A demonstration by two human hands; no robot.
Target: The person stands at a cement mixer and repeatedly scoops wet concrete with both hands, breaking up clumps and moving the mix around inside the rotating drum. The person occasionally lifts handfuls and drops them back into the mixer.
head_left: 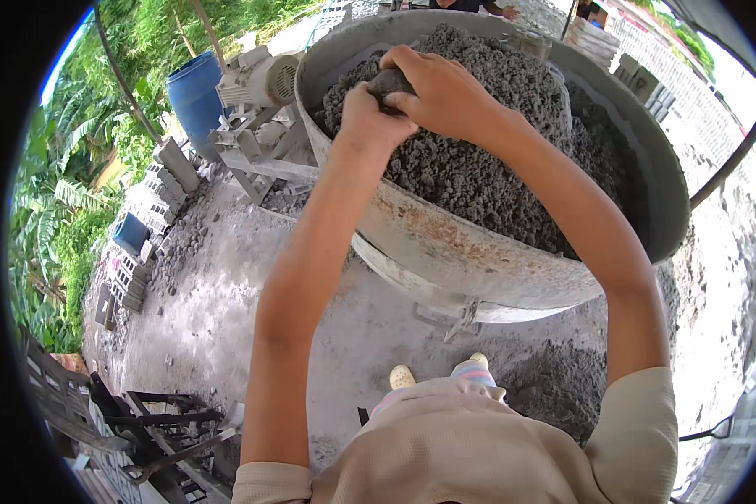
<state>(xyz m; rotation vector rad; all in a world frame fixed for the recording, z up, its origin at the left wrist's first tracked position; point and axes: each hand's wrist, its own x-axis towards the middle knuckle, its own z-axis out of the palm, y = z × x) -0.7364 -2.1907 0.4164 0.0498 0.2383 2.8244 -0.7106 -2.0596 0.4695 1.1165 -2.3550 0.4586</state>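
Both arms stretch forward over a large round mixer pan [479, 252], whose pale metal wall is streaked with rust. Crumbly dark grey concrete mix [487, 160] is heaped inside it. Between my hands, near the pan's far left side, is a dark grey lump of the mix [391, 84]. My left hand [373, 119] is closed around its near side. From the right and above, my right hand [445, 91] wraps over it, fingers curled. The underside of the lump is hidden by my hands.
An electric motor [265, 77] on a metal frame adjoins the pan's left, with a blue barrel [196, 101] behind. Concrete blocks [155, 197] line the left edge. Scrap metal [168, 428] lies lower left. Another person's hand [509, 13] shows beyond the pan.
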